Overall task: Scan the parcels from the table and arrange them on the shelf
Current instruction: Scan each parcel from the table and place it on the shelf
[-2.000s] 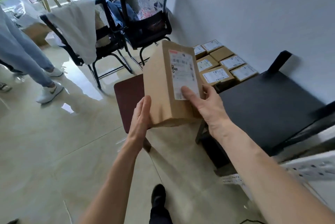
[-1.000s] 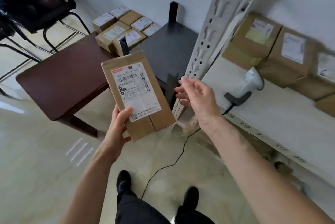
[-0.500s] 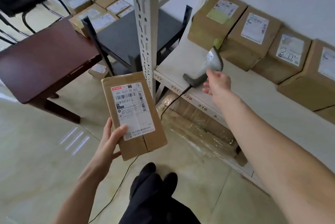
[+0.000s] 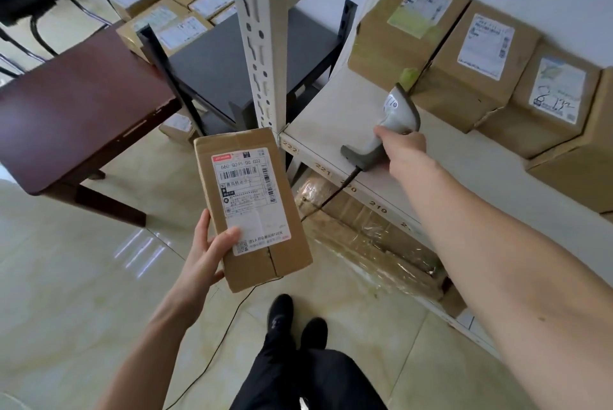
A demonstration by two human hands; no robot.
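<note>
While the left hand (image 4: pixel 204 255) grips a labelled parcel (image 4: pixel 252 207) beside the shelf (image 4: pixel 331 117), the right hand (image 4: pixel 403 150) clasps the scanner (image 4: pixel 386 131) lying on the shelf.

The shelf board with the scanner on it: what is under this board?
Under the shelf board, brown bundles wrapped in clear plastic lie at floor level, and the scanner cable hangs in front. How far back they reach cannot be seen; the board and the right hand arm cover them.
</note>
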